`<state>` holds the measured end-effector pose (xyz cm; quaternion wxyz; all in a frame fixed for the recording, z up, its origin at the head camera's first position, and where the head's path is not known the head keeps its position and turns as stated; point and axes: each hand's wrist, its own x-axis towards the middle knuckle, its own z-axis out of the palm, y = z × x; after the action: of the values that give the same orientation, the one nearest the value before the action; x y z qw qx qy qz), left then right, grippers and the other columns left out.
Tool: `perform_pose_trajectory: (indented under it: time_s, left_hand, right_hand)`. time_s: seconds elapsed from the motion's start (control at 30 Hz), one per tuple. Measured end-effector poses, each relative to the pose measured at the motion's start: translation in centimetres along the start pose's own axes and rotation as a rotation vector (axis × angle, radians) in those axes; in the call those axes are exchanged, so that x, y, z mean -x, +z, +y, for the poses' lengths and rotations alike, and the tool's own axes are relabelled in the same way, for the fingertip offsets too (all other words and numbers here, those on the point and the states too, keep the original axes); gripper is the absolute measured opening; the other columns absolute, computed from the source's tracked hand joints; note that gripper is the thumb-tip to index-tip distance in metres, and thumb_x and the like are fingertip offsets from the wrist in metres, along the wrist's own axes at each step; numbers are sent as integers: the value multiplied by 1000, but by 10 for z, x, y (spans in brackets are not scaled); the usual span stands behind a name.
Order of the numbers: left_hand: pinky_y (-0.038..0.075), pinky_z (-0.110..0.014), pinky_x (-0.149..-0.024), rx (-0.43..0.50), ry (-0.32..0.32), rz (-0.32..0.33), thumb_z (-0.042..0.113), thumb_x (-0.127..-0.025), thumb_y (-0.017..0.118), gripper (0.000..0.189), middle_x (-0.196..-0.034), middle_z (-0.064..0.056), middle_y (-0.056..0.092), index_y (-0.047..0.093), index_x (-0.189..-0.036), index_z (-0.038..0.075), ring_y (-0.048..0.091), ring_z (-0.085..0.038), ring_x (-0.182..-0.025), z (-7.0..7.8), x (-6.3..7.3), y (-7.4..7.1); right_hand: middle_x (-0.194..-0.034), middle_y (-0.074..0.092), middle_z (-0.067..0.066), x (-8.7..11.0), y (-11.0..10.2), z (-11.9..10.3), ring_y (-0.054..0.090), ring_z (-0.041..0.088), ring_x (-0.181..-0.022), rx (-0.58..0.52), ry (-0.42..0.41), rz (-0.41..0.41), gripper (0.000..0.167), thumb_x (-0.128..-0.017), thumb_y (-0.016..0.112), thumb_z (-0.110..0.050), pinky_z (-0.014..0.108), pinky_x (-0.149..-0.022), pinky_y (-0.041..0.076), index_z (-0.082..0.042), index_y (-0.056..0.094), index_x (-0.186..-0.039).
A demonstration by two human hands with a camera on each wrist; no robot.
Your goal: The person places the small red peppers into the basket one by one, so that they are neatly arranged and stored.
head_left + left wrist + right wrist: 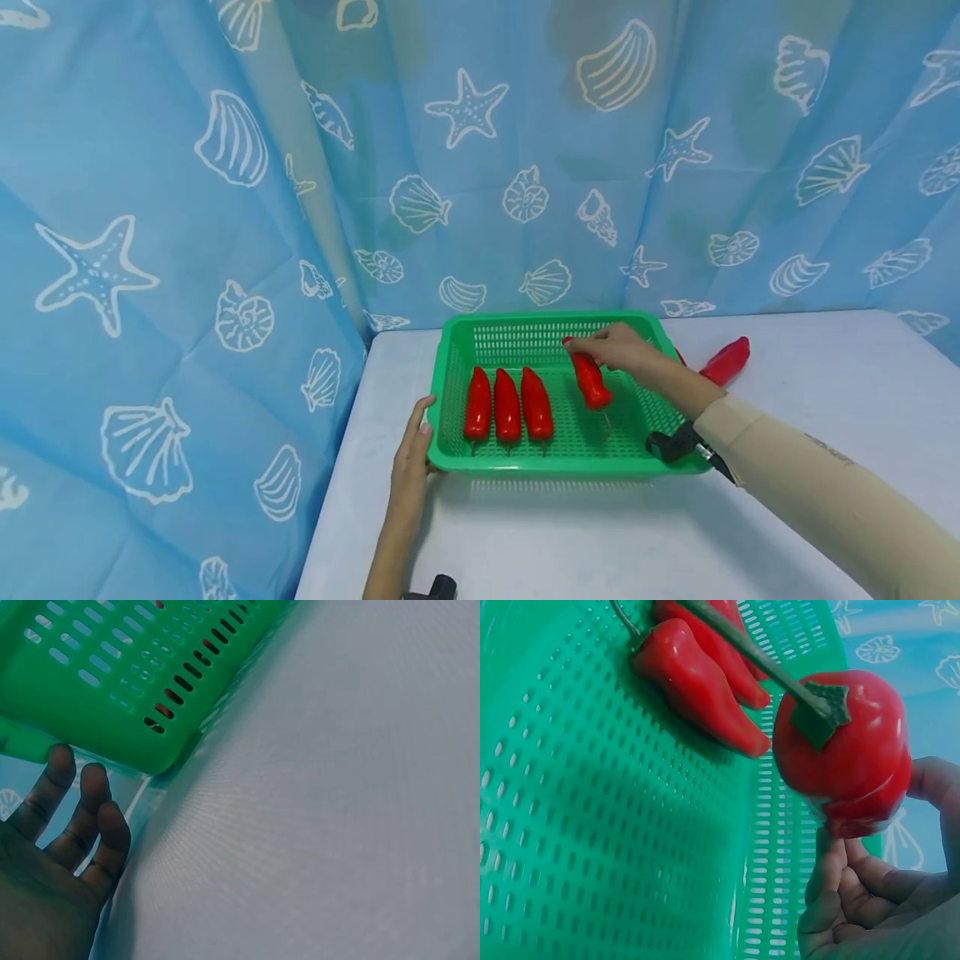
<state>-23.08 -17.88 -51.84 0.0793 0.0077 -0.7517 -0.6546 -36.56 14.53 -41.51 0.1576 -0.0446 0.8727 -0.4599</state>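
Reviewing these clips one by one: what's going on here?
A person's right hand holds a long red pepper by its tip, stem end down, over the green plastic basket. Three red peppers lie side by side inside, toward the left. The left hand touches the basket's left rim. At least one more red pepper lies on the white table, right of the basket.

Beige right sleeve (832, 492), small dark marking (828, 448); rounded black wrist devices (675, 443).

A white-topped table (832, 375) bears a green basket (555, 467) and, to its right, a red pepper (727, 361).
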Motion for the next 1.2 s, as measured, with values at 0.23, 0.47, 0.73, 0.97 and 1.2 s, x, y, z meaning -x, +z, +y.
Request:
perform_pose_trajectory:
  time_s: [0.23,0.47,0.73,0.97,1.2]
  left_hand:
    - [48,-36,-70,-4,-17,-14,53,-106,34,45,-102,-10,58,44,-148,41,58,-23,-82,-3,2,3]
    - [48,-35,-70,2,-14,1,53,-106,34,42,-101,-11,58,45,-146,45,58,-25,-83,-2,3,2]
    - [48,-37,-72,-16,-16,-16,51,-107,32,43,-120,-8,57,44,-147,42,58,-25,-87,-2,3,3]
    - [45,-38,-76,-11,0,-5,54,-106,33,42,-138,0,50,45,-145,46,57,-27,-97,4,1,1]
    - [46,-39,-76,-13,17,-1,52,-106,33,42,-137,-1,52,45,-146,44,57,-27,-96,4,-2,1]
  right_hand:
    - [-106,66,11,-7,9,3,58,30,-106,24,37,-34,45,-94,66,-45,49,-94,47,-1,72,-104]
    - [-75,58,0,-17,18,9,58,24,-94,36,41,-44,38,-93,68,-43,47,-91,48,-11,64,-71]
    - [-57,42,-4,-21,29,19,43,15,-63,56,89,-56,47,-92,69,-42,33,-66,38,-16,48,-59]
    - [-58,46,-1,-26,31,18,33,13,-56,33,63,-65,46,-94,68,-38,35,-65,32,-14,52,-59]
    - [-59,49,0,-32,33,21,33,13,-55,54,64,-82,44,-93,69,-39,31,-61,32,-13,54,-60]
